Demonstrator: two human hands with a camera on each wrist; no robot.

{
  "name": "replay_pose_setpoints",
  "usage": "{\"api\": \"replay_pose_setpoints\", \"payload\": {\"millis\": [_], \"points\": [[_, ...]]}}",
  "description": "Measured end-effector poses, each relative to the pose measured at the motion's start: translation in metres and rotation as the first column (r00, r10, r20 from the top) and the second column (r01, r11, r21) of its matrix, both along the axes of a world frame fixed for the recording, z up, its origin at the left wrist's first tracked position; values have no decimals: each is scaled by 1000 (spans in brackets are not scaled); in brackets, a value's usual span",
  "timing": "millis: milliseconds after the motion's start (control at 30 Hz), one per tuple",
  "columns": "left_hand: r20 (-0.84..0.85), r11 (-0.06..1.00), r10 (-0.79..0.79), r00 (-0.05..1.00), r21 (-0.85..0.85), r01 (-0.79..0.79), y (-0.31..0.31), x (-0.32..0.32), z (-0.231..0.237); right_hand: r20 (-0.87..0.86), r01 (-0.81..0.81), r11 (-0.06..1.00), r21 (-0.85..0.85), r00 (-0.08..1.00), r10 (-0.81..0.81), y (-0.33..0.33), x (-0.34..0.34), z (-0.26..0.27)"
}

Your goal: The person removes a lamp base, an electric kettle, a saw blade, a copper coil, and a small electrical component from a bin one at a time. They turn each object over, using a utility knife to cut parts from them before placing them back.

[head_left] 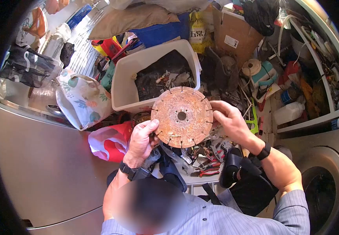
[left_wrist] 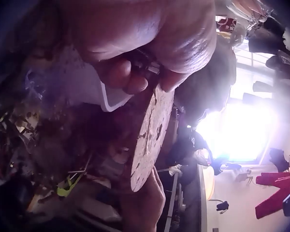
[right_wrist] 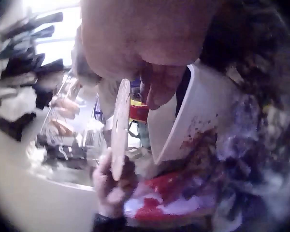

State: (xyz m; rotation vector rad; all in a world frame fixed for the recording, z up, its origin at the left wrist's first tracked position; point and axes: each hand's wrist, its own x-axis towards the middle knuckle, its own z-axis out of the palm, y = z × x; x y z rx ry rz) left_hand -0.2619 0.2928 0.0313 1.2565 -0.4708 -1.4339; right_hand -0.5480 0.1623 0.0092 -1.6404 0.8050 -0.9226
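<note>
A rusty round cutting disc (head_left: 182,117), with short slots round its rim and a hole at its centre, is held up in front of the person, its flat face to the head camera. The left hand (head_left: 139,140) grips its lower left edge, thumb on the face. In the left wrist view a small dark metal piece (left_wrist: 146,63) shows among that hand's curled fingers; I cannot tell what it is. The right hand (head_left: 231,120) holds the opposite edge, some fingers hidden behind the disc. Edge-on, the disc (right_wrist: 120,130) spans both hands in the right wrist view.
Behind the disc stands a white plastic bin (head_left: 124,84) with dark scrap inside. Below lie red-handled pliers (head_left: 208,171) among loose metal bits. A floral bag (head_left: 85,100) and a red-and-white bag (head_left: 112,141) sit left; a washing machine (head_left: 324,176) stands right.
</note>
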Motion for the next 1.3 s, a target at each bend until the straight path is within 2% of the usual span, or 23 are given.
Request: {"api": "replay_pose_setpoints", "payload": {"millis": [33, 67, 133, 200, 333, 433, 533, 633, 800, 967, 1300], "points": [[23, 1000, 2, 1000, 8, -2, 0, -3, 1, 89, -134, 936, 325, 990, 111, -4, -6, 0], [48, 1000, 4, 999, 16, -5, 0, -5, 1, 211, -275, 752, 599, 960, 183, -5, -11, -1], [70, 1000, -7, 998, 10, 6, -3, -6, 2, 223, -266, 748, 608, 962, 160, -3, -12, -4], [85, 1000, -12, 996, 15, 11, 1, -7, 2, 290, -298, 679, 671, 948, 129, 0, -14, -11], [133, 999, -51, 990, 20, 49, 1, -8, -3, 241, -257, 689, 677, 963, 123, 1, -12, -2], [153, 997, -68, 986, 34, 63, -1, -11, -4, 69, -186, 767, 615, 981, 182, 2, -14, 4], [179, 997, -74, 981, 39, 68, -8, -10, -4, 16, -152, 818, 555, 985, 173, -6, -17, -7], [191, 996, -80, 978, 56, 71, -7, -12, -2, 34, -142, 789, 598, 988, 153, -7, -18, 3], [186, 994, -93, 978, 78, 80, -9, -13, 1, 21, -113, 810, 575, 992, 124, -8, -18, 7], [181, 993, -106, 978, 66, 95, -9, -13, -1, 12, -151, 808, 569, 984, 176, -9, -21, 7], [185, 986, -157, 970, 77, 144, -11, -11, -1, -12, -140, 826, 546, 985, 175, -11, -20, 3]]}}
